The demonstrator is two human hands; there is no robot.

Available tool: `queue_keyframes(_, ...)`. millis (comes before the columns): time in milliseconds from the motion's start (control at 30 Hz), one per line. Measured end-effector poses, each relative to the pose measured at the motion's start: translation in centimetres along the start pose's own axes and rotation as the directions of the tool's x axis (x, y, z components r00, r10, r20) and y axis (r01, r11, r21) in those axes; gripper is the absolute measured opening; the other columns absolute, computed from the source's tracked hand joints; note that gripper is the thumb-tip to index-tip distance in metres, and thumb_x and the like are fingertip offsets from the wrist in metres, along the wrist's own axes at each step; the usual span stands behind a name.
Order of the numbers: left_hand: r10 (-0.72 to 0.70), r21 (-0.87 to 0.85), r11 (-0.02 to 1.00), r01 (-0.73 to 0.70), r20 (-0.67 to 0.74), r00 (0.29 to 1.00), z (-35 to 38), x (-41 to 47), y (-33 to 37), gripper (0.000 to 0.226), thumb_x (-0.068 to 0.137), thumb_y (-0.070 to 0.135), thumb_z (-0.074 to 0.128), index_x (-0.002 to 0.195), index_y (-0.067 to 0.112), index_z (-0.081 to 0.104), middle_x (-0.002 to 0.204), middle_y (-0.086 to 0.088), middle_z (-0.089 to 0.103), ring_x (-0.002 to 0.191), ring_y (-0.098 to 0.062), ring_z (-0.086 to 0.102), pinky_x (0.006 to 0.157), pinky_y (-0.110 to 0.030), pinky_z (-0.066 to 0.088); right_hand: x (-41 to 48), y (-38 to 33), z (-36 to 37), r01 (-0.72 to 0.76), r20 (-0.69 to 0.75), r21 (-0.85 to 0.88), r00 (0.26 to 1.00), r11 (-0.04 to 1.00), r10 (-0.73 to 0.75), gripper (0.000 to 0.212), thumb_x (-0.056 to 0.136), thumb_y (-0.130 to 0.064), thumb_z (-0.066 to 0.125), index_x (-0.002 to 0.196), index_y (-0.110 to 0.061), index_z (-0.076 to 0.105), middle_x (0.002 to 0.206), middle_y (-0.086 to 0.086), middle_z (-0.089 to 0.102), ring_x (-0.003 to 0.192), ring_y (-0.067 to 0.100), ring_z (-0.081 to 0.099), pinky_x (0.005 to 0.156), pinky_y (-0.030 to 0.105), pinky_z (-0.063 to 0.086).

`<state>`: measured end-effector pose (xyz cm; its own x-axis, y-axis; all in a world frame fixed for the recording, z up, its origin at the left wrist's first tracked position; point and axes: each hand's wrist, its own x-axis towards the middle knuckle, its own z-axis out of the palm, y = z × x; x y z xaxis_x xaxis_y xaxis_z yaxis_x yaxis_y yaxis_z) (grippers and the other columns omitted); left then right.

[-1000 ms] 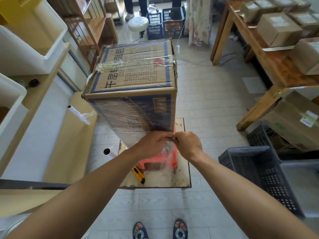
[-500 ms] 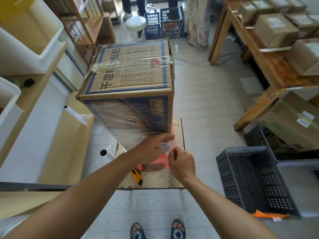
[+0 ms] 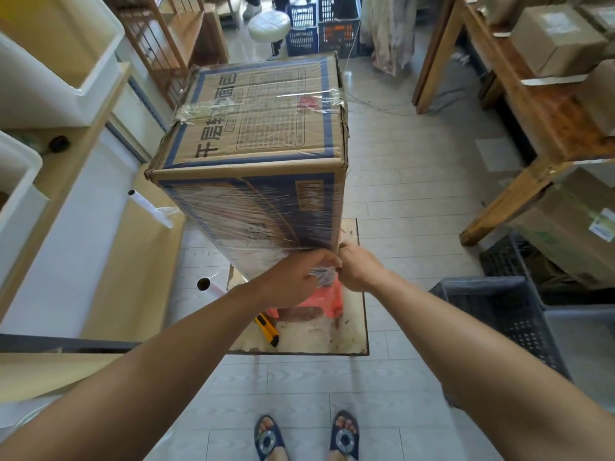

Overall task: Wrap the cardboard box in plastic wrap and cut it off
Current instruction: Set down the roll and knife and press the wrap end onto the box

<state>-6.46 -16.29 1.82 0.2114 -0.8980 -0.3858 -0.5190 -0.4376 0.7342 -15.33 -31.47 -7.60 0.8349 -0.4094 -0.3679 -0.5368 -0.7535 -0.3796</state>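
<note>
Pale floor tiles (image 3: pixel 409 201) are seen beneath a board on which a red stool (image 3: pixel 327 302) carries the cardboard box (image 3: pixel 259 154). Its near face is covered by plastic wrap (image 3: pixel 266 221). At the lower near corner, a bunched strand of wrap is pinched by the left hand (image 3: pixel 298 277) and right hand (image 3: pixel 357 269), fingers closed on it.

Both arms outstretched; left hand (image 3: pixel 301 274), right hand (image 3: pixel 361 269) pinched, touching.

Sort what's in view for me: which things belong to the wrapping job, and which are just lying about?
Job:
cardboard box
plastic wrap on the box's near face
left hand and right hand, pinching the wrap's loose end
wrap roll
yellow knife
pink stool under the box

Lying about:
grey crate
white stool
small boxes on the bench
</note>
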Motion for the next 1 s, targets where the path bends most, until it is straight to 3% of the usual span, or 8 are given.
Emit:
queue_keyframes(200, 0.022, 0.074, 0.997, -0.023, 0.01, 1.0, -0.5, -0.2, 0.7, 0.055, 0.092, -0.006, 0.044, 0.142, 0.017, 0.05, 0.146, 0.003, 0.053, 0.134, -0.005, 0.046, 0.096, 0.0, 0.029, 1.8, 0.7, -3.7, 0.109, 0.045, -0.1, 0.993, 0.989, -0.105, 0.034, 0.081, 0.003, 0.05, 0.111, -0.008, 0.062, 0.12, 0.008, 0.055, 0.108, 0.028, 0.056, 0.087, 0.038, 0.05)
queue_keyframes(333, 0.033, 0.082, 0.996, -0.029, -0.045, 0.998, -0.7, 0.0, 0.9, 0.054, 0.091, -0.005, 0.043, 0.139, 0.015, 0.056, 0.14, 0.001, 0.06, 0.129, -0.006, 0.053, 0.099, -0.004, 0.035, 1.1, 1.6, -4.1, -0.053, 0.014, 0.329, 0.999, 0.943, 0.051, 0.046, 0.089, 0.0, 0.045, 0.133, -0.011, 0.05, 0.13, 0.001, 0.05, 0.123, 0.023, 0.05, 0.106, 0.04, 0.041)
queue_keyframes(400, 0.037, 0.077, 0.996, -0.033, -0.05, 0.998, -0.6, 0.0, 0.7, 0.054, 0.09, -0.005, 0.043, 0.138, 0.016, 0.056, 0.138, 0.002, 0.061, 0.127, -0.005, 0.055, 0.106, -0.016, 0.041, 0.5, 2.4, -2.4, -0.225, -0.048, 0.572, 0.951, 0.788, 0.306, 0.038, 0.092, -0.012, 0.05, 0.13, -0.012, 0.055, 0.125, 0.003, 0.056, 0.118, 0.024, 0.053, 0.106, 0.042, 0.043)
queue_keyframes(467, 0.042, 0.064, 0.997, -0.039, -0.043, 0.998, -0.7, -0.2, 0.3, 0.056, 0.09, -0.005, 0.044, 0.14, 0.019, 0.055, 0.138, 0.004, 0.061, 0.128, -0.003, 0.053, 0.11, -0.022, 0.042, -0.8, 2.2, -0.7, -0.363, 0.073, 0.781, 0.861, 0.508, 0.504, 0.017, 0.091, -0.021, 0.047, 0.101, -0.017, 0.06, 0.108, 0.003, 0.059, 0.107, 0.025, 0.055, 0.1, 0.049, 0.048)
queue_keyframes(567, 0.052, 0.066, 0.996, -0.052, -0.001, 0.999, -0.9, -0.6, 0.1, 0.063, 0.088, -0.007, 0.045, 0.144, 0.022, 0.05, 0.143, 0.007, 0.057, 0.131, 0.0, 0.049, 0.105, -0.008, 0.035, -2.0, -0.1, 0.5, -0.398, 0.341, 0.912, 0.869, 0.098, 0.359, 0.032, 0.106, -0.033, 0.032, 0.104, -0.016, 0.059, 0.11, 0.005, 0.06, 0.115, 0.029, 0.053, 0.104, 0.053, 0.042)
queue_keyframes(667, 0.063, 0.055, 0.996, -0.064, 0.01, 0.998, -1.2, -0.6, 0.0, 0.064, 0.087, -0.01, 0.046, 0.143, 0.021, 0.05, 0.143, 0.007, 0.055, 0.132, -0.003, 0.048, 0.101, -0.002, 0.032, -0.7, -2.2, 1.4, -0.27, 0.27, 0.963, 0.95, -0.018, 0.157, 0.061, 0.102, -0.061, 0.022, 0.137, -0.022, 0.053, 0.131, 0.015, 0.063, 0.127, 0.036, 0.055, 0.099, 0.047, 0.05)
queue_keyframes(867, 0.047, 0.003, 0.999, -0.047, -0.007, 0.999, -2.0, -0.9, -1.0, 0.065, 0.082, -0.013, 0.042, 0.134, 0.023, 0.06, 0.135, 0.013, 0.06, 0.128, 0.003, 0.051, 0.108, -0.014, 0.038, 1.6, -3.3, 0.7, -0.233, 0.256, 0.962, 0.95, -0.141, 0.181, 0.083, 0.092, -0.076, 0.014, 0.14, -0.021, 0.054, 0.126, 0.012, 0.068, 0.117, 0.025, 0.064, 0.092, 0.037, 0.055)
queue_keyframes(1000, 0.001, -0.006, 1.0, -0.001, -0.005, 1.0, -3.1, -1.7, -1.9, 0.06, 0.084, -0.014, 0.041, 0.131, 0.016, 0.062, 0.133, 0.006, 0.063, 0.126, 0.0, 0.055, 0.108, -0.018, 0.041, 1.5, -4.3, 0.1, -0.206, 0.264, 0.952, 0.928, -0.228, 0.264, 0.083, 0.092, -0.074, 0.009, 0.142, -0.022, 0.051, 0.133, 0.011, 0.063, 0.126, 0.028, 0.057, 0.111, 0.048, 0.041)
